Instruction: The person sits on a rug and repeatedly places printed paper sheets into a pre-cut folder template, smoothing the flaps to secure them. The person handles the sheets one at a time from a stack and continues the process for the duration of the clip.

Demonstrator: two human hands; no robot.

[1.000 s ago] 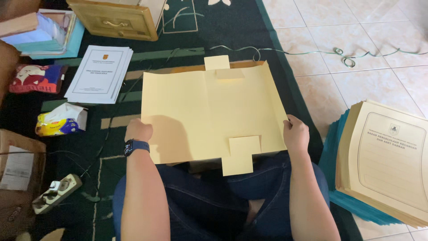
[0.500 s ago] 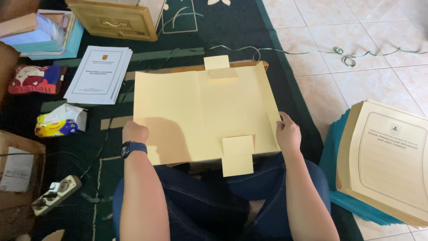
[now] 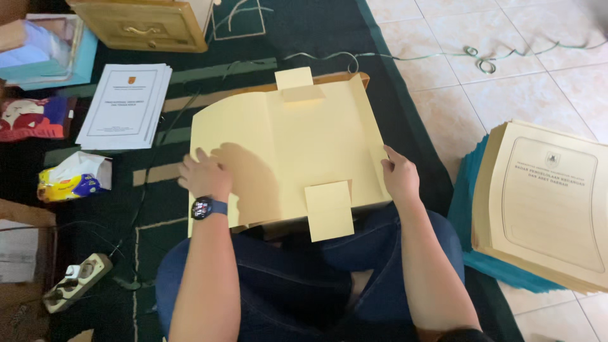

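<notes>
— What takes up most of the floor here?

— A dark green rug (image 3: 405,126) beneath the seated person, with pale tile along its right edge. On the tile, by the rug's right edge, sits a stack of cream folders (image 3: 544,202) atop teal ones, seemingly kept within arm's reach.

— And the big yellow sheet?

— An opened yellow folder (image 3: 297,152), spread flat over the person's lap and the rug's middle, its flaps (image 3: 329,209) turned outward at the near and far edges.

— Why held that way?

— Probably to keep it flat. The left hand (image 3: 206,176) lies open, palm down, on the left panel; the right hand (image 3: 400,176) grips the right edge, fingers closed narrowly on it.

— Smaller things?

— A white printed booklet (image 3: 125,104) and a tissue pack (image 3: 73,180) near the rug's left edge, and a power strip (image 3: 76,282) toward its near left corner.
</notes>
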